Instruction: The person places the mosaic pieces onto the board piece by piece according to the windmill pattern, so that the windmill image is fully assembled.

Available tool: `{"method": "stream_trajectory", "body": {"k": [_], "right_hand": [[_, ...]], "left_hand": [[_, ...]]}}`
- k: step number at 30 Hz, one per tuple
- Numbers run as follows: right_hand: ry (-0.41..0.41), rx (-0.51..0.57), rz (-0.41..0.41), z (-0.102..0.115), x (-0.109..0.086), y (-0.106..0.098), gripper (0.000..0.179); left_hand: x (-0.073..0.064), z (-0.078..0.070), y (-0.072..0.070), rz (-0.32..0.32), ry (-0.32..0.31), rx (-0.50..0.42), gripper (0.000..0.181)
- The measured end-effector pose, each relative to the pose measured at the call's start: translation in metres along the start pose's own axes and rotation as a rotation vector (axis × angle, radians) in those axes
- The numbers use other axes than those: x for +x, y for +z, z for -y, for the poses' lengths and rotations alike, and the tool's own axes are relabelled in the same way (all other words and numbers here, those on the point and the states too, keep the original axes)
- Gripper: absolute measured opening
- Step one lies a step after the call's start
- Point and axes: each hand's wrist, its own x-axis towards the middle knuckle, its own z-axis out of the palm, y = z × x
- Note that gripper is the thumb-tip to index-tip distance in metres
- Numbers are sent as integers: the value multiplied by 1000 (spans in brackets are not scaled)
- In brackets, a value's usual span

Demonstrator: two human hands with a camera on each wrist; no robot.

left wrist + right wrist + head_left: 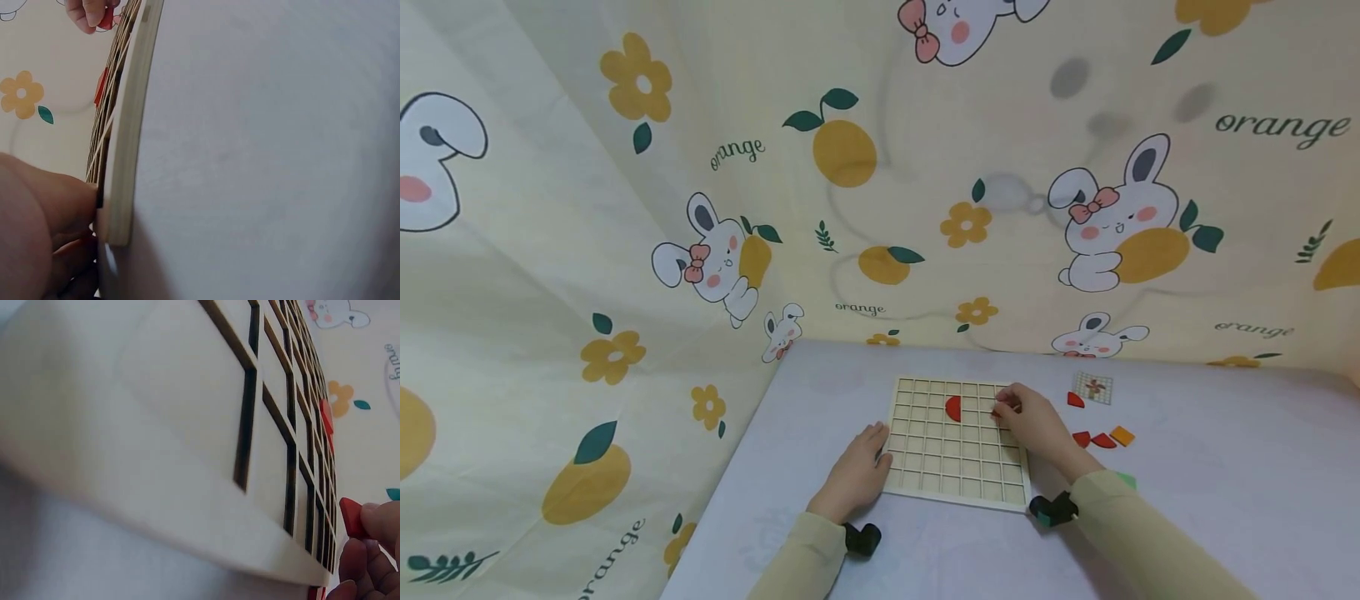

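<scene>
A pale wooden grid board [925, 483] lies on the table. My left hand [857, 467] rests against its left edge; in the left wrist view the thumb [69, 200] touches the frame near a corner. Between thumb and fingers, my right hand [1030, 421] pinches a small red wooden tile [351, 517], over the board's far right part. A red half-round shape [953, 408] sits in the grid's upper middle, its flat side to the right.
Right of the board lie several loose red tiles [1103, 441], an orange square tile [1122, 436] and a small patterned card [1093, 387]. A green piece [1127, 480] shows partly behind the right sleeve. A printed cloth [910, 208] hangs behind the table.
</scene>
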Motion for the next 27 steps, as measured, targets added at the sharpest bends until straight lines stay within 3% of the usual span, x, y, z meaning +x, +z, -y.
{"method": "stream_trajectory", "body": {"k": [13, 27], "right_hand": [[-27, 62, -10, 10, 4, 15, 19], [-74, 18, -43, 15, 5, 30, 16]], "left_hand": [[-1, -1, -1, 12, -11, -25, 50], [0, -3, 0, 19, -5, -16, 50]]}}
